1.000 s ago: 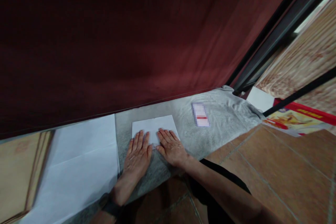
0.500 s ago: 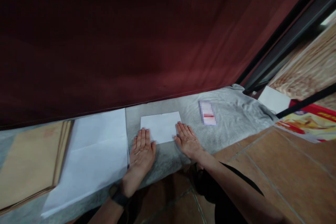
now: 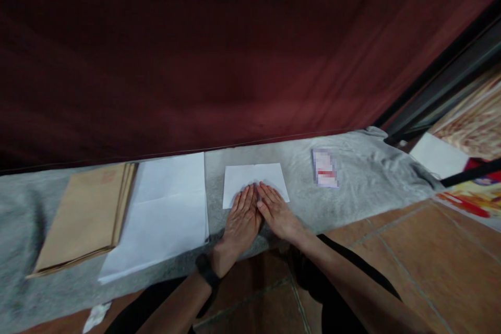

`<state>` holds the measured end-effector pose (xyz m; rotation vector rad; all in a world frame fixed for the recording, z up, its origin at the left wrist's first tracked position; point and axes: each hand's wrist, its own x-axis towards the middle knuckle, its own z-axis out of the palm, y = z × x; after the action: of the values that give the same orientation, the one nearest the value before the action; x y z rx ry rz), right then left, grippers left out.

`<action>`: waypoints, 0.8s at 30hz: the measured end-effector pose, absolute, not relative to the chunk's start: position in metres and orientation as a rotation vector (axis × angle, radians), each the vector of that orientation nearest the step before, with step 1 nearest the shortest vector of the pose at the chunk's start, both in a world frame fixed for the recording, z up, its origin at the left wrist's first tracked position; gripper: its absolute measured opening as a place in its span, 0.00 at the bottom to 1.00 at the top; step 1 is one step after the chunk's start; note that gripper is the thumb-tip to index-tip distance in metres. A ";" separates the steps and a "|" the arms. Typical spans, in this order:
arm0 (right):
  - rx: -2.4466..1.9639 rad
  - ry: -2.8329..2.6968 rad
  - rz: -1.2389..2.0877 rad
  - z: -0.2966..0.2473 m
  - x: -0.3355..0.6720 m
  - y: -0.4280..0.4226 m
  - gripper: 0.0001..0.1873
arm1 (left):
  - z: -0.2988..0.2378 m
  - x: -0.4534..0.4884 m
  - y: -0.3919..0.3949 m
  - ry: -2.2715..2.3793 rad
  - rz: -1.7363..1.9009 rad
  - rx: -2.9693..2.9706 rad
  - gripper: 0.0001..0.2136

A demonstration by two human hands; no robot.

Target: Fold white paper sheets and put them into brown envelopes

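Filling the far side: one dark red panel (image 3: 235, 62), full width. Near and right: tiled floor (image 3: 426, 250), brown. Between them: a long grey cloth (image 3: 368, 167), wrinkled at its right end.

Left on the cloth: large white paper (image 3: 168, 203), creased across. Left again, partly overlapping it: a stack of brown paper (image 3: 86, 214). Far right, cut by the frame: a printed panel (image 3: 479, 201), red and yellow.

Centre of the cloth: one small white sheet (image 3: 252, 173), flat, layers not countable, its near edge partly covered by the hands.

Left hand (image 3: 242, 219) and right hand (image 3: 277, 214): palms down on the near middle of that sheet, just beside each other; whether they touch cannot be told. Fingers straight, close together, gripping nothing. Left wrist: black band (image 3: 207, 271).

Right of the sheet, well apart: one slip with a red bar (image 3: 325, 168), detail blurred. Near left, on the floor: a white scrap (image 3: 97, 315).

Change: the hands are now together at the sheet's middle, which suggests smoothing or pressing in hand.

Difference from the frame half a second ago: there, the hands stand apart at the sheet's left and right sides, its middle bare; the sheet lies flat in both.
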<state>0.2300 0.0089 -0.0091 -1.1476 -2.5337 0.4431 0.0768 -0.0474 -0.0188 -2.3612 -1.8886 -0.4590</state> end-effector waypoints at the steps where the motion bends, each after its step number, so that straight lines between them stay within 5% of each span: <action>1: -1.126 -2.552 0.439 -0.011 0.227 0.006 0.31 | -0.021 0.078 -0.047 -1.906 -0.445 -2.358 0.28; 16: -1.324 -2.530 0.090 -0.029 0.260 0.019 0.33 | -0.009 0.047 -0.042 -2.384 -0.357 -2.025 0.26; 24: -1.527 -2.565 0.128 -0.017 0.257 0.025 0.31 | 0.016 0.019 -0.022 -2.636 -0.663 -1.933 0.22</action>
<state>0.2570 0.0253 -0.0174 -1.5267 -2.5645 0.1278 0.0186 -0.0219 0.0159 -1.9333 -2.6364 -0.6627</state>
